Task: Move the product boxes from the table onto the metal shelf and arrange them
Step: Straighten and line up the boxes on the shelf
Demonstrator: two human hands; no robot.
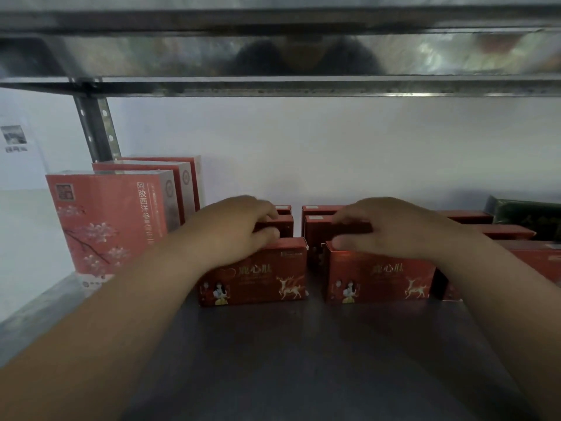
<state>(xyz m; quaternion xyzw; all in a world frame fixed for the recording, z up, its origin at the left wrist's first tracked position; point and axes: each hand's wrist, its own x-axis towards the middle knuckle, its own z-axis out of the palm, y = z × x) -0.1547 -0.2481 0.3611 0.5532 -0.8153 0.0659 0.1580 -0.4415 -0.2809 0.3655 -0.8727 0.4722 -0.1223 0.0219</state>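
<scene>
On the metal shelf small red boxes stand in rows running front to back. The left hand reaches over the left front box and pinches the left middle box, fingers curled over its back and thumb at its front edge. The right hand pinches the right middle box the same way, above the right front box. Tall pink boxes stand upright at the left; more red boxes and a green pack sit at the right.
</scene>
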